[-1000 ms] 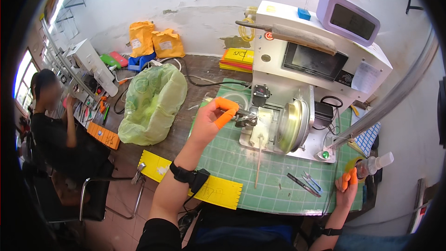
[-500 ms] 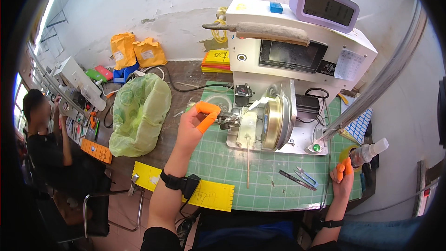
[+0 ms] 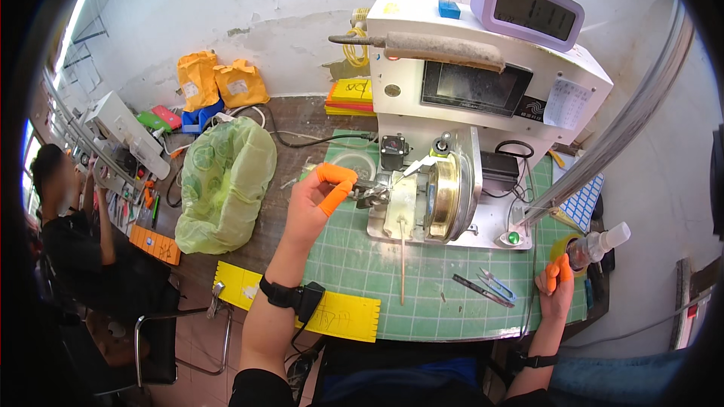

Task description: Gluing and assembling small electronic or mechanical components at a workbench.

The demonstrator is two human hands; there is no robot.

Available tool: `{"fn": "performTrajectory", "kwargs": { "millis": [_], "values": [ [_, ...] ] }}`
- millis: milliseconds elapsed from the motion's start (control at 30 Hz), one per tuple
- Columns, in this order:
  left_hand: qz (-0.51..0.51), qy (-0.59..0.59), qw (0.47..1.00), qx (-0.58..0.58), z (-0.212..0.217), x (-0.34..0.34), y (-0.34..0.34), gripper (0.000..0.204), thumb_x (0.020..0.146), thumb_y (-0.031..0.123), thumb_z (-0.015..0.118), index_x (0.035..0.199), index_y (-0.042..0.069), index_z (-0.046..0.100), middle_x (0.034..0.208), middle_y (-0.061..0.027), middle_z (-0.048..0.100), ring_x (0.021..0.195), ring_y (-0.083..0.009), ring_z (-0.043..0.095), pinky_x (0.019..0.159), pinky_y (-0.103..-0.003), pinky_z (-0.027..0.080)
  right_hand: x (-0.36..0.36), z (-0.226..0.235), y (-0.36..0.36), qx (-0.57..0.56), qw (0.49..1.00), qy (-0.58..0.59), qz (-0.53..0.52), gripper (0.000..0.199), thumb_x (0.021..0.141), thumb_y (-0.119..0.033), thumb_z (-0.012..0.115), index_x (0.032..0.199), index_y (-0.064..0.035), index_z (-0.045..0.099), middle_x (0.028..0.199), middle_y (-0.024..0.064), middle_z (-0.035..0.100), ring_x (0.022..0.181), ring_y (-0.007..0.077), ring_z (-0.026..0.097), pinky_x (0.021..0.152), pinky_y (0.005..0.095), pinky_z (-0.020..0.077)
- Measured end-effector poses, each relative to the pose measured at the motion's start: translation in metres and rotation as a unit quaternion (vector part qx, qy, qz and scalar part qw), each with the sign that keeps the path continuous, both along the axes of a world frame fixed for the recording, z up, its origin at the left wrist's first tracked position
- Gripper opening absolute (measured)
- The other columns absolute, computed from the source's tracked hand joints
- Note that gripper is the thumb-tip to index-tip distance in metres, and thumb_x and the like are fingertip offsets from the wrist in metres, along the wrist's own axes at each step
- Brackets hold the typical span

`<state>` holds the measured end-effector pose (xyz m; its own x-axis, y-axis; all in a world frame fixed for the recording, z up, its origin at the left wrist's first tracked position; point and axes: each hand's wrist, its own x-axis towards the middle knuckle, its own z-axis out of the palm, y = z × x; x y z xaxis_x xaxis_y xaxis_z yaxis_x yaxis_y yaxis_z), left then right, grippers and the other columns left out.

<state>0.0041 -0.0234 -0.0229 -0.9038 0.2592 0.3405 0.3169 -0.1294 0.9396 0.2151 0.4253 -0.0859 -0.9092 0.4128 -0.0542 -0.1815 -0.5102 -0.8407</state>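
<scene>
White machine (image 3: 394, 102), toward the far edge of the tabletop (image 3: 298, 158): its spool (image 3: 446, 197), if turning, could snag the left hand (image 3: 308, 209), fingers pinching the metal clamp (image 3: 375, 197). The right hand (image 3: 556, 292), fingers curled, contents indiscernible, could by a nudge topple the bottle (image 3: 580, 255) near the right edge.

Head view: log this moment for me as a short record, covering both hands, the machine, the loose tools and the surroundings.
Left hand: orange-covered fingertips, appears to pinch the end of a metal clamp
Right hand: orange-covered fingertips, nearest the clear bottle; contact unclear
Machine: white, dark screen, gold-rimmed wheel
Loose tools: dark slim tool beside blue-handled snips, on the green mat
Left side: container with pale green liner
Atop machine: lilac clock
Nearby: seated person, far left
</scene>
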Motion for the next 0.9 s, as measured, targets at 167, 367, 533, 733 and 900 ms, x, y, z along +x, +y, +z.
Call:
{"fn": "performTrajectory", "kwargs": {
  "millis": [167,367,533,733,900],
  "values": [
    [0.000,-0.001,1.000,0.004,0.001,-0.001,0.001,0.013,0.096,0.000,0.068,0.109,-0.001,0.067,0.111,-0.0049,0.067,0.103,-0.0132,0.064,0.095,-0.028,0.049,0.001,-0.003,0.001,0.003,1.000,-0.005,-0.015,0.033,0.111,-0.033,0.045,0.091,-0.0080,0.053,0.067,-0.0007,0.050,0.045,0.0069,0.032,0.047,0.0254,0.0248],
    [0.003,0.008,1.000,-0.003,0.002,-0.001,0.001,0.013,0.096,-0.001,0.068,0.109,-0.001,0.067,0.111,-0.0054,0.067,0.104,-0.0136,0.064,0.095,-0.028,0.049,0.001,-0.001,-0.001,0.006,1.000,-0.010,-0.017,0.033,0.111,-0.033,0.045,0.091,-0.0077,0.053,0.067,-0.0002,0.050,0.045,0.0075,0.033,0.047,0.0261,0.0246],
    [0.003,0.002,1.000,0.000,-0.001,-0.001,-0.001,0.013,0.096,-0.001,0.068,0.109,-0.001,0.067,0.111,-0.0057,0.067,0.104,-0.0138,0.063,0.094,-0.028,0.049,0.003,0.004,-0.005,0.042,0.999,0.007,0.003,0.035,0.111,-0.031,0.047,0.086,-0.0066,0.055,0.063,-0.0013,0.047,0.046,0.0078,0.035,0.047,0.0261,0.0267],
    [-0.004,0.012,1.000,0.004,0.000,-0.002,0.001,0.012,0.096,-0.001,0.068,0.108,0.000,0.067,0.112,-0.0059,0.067,0.104,-0.0137,0.063,0.094,-0.028,0.048,0.017,0.056,-0.019,0.367,0.925,-0.088,-0.051,0.035,0.107,-0.020,0.056,0.079,-0.0008,0.064,0.062,0.0003,0.058,0.048,0.0054,0.047,0.048,0.0232,0.0324],
    [0.011,0.004,1.000,-0.002,-0.001,-0.001,0.000,0.012,0.095,-0.001,0.069,0.107,0.000,0.067,0.111,-0.0060,0.067,0.102,-0.0138,0.064,0.094,-0.028,0.048,0.013,0.084,-0.054,0.496,0.862,-0.106,0.004,0.021,0.098,-0.011,0.065,0.083,0.0023,0.072,0.061,0.0032,0.061,0.050,0.0079,0.055,0.051,0.0249,0.0400]
  ]
}}
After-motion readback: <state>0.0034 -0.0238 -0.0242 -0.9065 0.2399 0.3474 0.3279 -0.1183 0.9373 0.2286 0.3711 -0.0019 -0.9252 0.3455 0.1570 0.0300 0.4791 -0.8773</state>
